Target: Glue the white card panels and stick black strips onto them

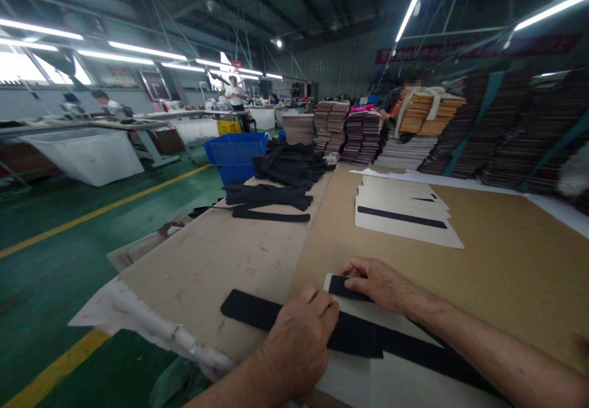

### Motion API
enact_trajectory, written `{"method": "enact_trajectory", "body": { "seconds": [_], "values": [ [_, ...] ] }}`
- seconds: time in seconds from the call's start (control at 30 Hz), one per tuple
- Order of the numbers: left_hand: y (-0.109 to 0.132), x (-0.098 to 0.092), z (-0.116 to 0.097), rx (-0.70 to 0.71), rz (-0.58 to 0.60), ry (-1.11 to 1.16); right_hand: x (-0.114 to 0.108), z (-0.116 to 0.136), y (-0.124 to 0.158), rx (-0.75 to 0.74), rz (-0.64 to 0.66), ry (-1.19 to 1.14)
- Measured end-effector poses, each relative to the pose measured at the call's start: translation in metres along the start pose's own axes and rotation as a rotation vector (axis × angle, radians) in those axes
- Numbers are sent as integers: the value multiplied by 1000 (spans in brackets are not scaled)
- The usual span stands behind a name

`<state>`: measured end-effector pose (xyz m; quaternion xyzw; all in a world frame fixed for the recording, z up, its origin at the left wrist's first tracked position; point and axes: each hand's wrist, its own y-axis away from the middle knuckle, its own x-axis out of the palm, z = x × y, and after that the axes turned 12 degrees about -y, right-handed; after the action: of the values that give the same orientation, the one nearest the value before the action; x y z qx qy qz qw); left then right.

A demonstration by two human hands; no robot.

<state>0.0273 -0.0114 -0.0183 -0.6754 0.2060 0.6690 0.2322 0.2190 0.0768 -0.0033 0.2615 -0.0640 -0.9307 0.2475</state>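
My left hand (304, 337) is closed over a long black fabric strip (251, 311) with rounded corners, near the front of the table. That strip runs past the hand and overlaps another black strip (423, 353) on a pale panel (396, 377). Just beyond it, my right hand (380, 286) pinches the left end of a further black strip (339, 286) at the edge of a pale panel. The right forearm covers much of this strip. Farther back, several pale panels (368, 221) lie fanned out, the front one bearing a black strip (401, 217).
Piles of black strips (289, 169) lie at the table's far left, beside blue crates (237, 150). Tall stacks of panels (515, 119) line the far right side. A person (393, 98) is behind an orange bundle (430, 111). Other people work at distant benches.
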Motion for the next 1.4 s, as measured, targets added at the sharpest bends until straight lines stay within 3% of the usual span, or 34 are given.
{"method": "enact_trajectory", "body": {
  "seconds": [0.7,1.1,1.23,1.4],
  "values": [
    [1,3,0,-6,-29,24,8,-4,-6,-81,-24,175],
    [-4,3,1,-109,47,19,9,2,-4,-107,-38,287],
    [-6,-2,1,-105,47,28,-8,0,5,-86,-30,259],
    [-6,-2,1,-101,22,16,-61,-33,46,48,-45,178]
  ]
}}
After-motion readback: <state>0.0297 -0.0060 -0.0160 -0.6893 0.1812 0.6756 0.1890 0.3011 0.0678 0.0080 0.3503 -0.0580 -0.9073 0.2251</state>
